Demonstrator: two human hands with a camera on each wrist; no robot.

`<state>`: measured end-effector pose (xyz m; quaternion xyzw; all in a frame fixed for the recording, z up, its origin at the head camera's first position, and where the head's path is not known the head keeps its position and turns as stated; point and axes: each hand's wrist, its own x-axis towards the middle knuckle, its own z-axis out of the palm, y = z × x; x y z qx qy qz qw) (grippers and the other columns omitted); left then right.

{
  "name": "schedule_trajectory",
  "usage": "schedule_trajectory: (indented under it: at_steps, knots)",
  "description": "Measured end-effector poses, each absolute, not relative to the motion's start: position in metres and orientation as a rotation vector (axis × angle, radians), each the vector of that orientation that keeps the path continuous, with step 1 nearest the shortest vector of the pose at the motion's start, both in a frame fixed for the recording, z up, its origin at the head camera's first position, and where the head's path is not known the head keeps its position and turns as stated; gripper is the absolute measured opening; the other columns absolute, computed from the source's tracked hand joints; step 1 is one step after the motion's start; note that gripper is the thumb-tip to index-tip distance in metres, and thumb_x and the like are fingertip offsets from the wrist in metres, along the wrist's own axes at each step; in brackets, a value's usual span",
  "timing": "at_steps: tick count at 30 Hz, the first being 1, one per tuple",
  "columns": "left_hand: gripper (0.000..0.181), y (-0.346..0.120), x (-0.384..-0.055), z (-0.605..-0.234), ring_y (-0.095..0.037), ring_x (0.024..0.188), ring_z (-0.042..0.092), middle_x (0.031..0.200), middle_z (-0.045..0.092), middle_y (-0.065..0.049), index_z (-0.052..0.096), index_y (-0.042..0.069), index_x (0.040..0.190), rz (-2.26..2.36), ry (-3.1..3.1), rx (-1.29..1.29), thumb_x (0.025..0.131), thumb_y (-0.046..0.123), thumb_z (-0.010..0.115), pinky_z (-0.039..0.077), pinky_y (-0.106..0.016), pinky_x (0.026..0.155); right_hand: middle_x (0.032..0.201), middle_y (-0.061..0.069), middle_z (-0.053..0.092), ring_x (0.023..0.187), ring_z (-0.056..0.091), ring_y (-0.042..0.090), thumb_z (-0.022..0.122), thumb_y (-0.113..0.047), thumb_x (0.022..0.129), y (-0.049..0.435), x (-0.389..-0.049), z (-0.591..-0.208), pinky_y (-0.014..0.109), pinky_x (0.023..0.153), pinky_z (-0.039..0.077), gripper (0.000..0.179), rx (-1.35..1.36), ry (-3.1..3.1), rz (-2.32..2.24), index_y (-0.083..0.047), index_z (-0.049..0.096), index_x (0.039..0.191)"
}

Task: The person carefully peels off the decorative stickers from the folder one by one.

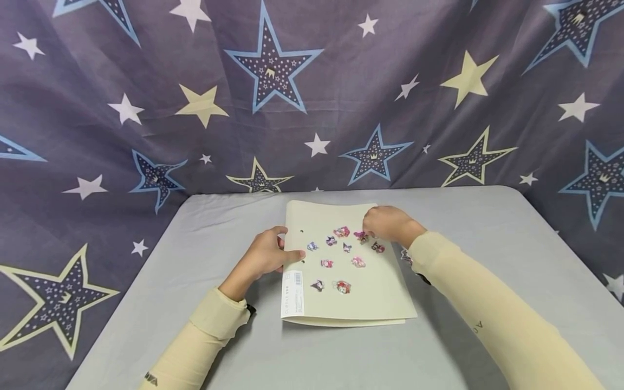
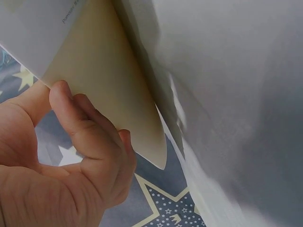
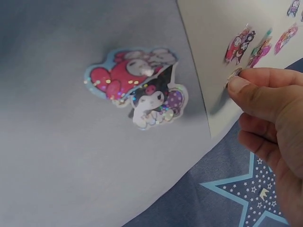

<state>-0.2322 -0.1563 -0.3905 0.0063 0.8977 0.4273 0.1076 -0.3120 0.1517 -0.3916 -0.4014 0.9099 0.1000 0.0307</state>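
Note:
A cream-coloured folder (image 1: 370, 303) lies on the table, with several small cartoon-character stickers (image 1: 358, 262) scattered over its cover. My left hand (image 1: 263, 253) grips the folder's left edge, thumb on the cover and fingers underneath; the left wrist view shows those fingers (image 2: 90, 123) behind the lifted edge. Over the cover's upper right part, my right hand (image 1: 390, 223) pinches a small sticker (image 3: 233, 78) between thumb and forefinger. Its design is mostly hidden by the fingertips. Close by on the cover is a red-and-black character sticker (image 3: 239, 45).
Two glittery stickers overlap on the table right of the folder: a pink-hooded one (image 3: 113, 78) and a black-hooded one (image 3: 151, 99). A white label (image 1: 293, 295) marks the folder's lower left. Behind the grey table (image 1: 234, 352) hangs a star-patterned curtain (image 1: 331, 97).

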Motion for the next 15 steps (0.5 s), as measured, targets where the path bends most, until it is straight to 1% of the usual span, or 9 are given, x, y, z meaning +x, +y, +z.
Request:
schedule_trajectory:
  at_steps: [7,15]
  knots:
    - [0.088,-0.1569,-0.2333,-0.3916,-0.020,0.068,0.061,0.104,0.051,-0.015,0.042,0.001,0.152,1.251,2.650,0.022,0.083,0.027,0.088,0.062,-0.042,0.060,0.066,-0.005,0.043,0.063,0.035,0.011,0.055,0.020,0.078,0.1488,-0.3112,-0.3906,0.023,0.056,0.034,0.046,-1.272,2.802,0.358,-0.019,0.037,0.061]
    - [0.088,-0.1559,-0.2325,-0.3917,-0.019,0.065,0.060,0.103,0.051,-0.015,0.042,0.002,0.152,1.241,2.655,0.022,0.082,0.027,0.089,0.062,-0.043,0.060,0.065,-0.006,0.045,0.063,0.038,0.010,0.056,0.020,0.074,0.1506,-0.3146,-0.3942,0.022,0.056,0.036,0.044,-1.292,2.792,0.336,-0.019,0.039,0.062]
